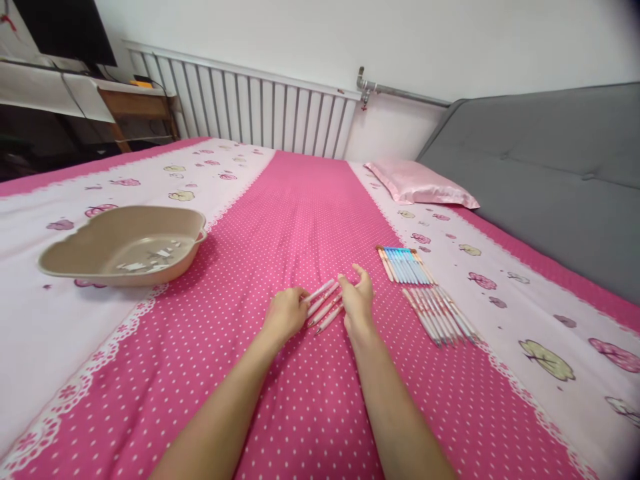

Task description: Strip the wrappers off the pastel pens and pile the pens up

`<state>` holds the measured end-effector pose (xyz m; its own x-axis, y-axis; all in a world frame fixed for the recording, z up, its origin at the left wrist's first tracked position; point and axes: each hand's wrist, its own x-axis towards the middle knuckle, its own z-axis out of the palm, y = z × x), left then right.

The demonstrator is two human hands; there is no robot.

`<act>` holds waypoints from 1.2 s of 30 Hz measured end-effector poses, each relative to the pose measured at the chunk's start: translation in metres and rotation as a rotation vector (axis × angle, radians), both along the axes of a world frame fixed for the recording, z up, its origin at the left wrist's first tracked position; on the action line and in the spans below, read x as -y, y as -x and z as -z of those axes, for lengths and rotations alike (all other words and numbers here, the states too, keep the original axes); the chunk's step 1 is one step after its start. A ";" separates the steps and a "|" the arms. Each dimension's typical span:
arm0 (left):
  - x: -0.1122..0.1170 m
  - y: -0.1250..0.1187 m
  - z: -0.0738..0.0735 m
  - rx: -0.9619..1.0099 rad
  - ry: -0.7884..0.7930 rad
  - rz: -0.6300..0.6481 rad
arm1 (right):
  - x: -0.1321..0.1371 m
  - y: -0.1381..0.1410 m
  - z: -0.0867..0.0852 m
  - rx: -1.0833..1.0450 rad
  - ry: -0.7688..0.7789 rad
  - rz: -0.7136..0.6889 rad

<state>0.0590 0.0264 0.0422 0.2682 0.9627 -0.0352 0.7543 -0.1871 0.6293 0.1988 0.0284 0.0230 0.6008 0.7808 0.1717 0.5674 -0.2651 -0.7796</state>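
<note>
Several slim pink-and-white pens [326,308] lie side by side, slanted, on the pink dotted bedspread [300,400] between my hands. My left hand [286,316] is closed at their left ends, with thumb and fingertips on the uppermost pen; the exact grip is partly hidden. At their right ends, my right hand [358,300] has its thumb and forefinger apart, its near side against the pens. To the right lies a neat row of pale pens [440,315]. Just beyond it is another row of blue and peach pens [407,265].
A beige plastic basin [165,267] with white scraps [150,259] inside stands at left. A pink pillow [423,183] rests by the grey headboard [545,160]. Behind the bed are a white radiator [250,107] and a desk [133,103] with a monitor [67,30].
</note>
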 end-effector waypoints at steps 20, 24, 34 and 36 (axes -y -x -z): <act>-0.005 0.001 -0.001 0.414 -0.188 -0.116 | 0.005 0.021 -0.015 -1.010 -0.246 -0.323; -0.004 0.001 -0.003 0.476 -0.105 -0.031 | 0.004 0.017 -0.015 -1.065 -0.247 -0.340; -0.002 0.002 -0.012 0.803 0.279 0.030 | 0.005 0.011 -0.026 -1.205 -0.244 -0.486; -0.002 0.002 -0.012 0.782 0.199 -0.020 | 0.005 0.011 -0.026 -1.194 -0.262 -0.455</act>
<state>0.0572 0.0283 0.0545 0.2690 0.9630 -0.0156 0.0839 -0.0073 0.9964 0.1875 0.0236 0.0487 0.1799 0.9781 -0.1042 -0.5091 0.0019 -0.8607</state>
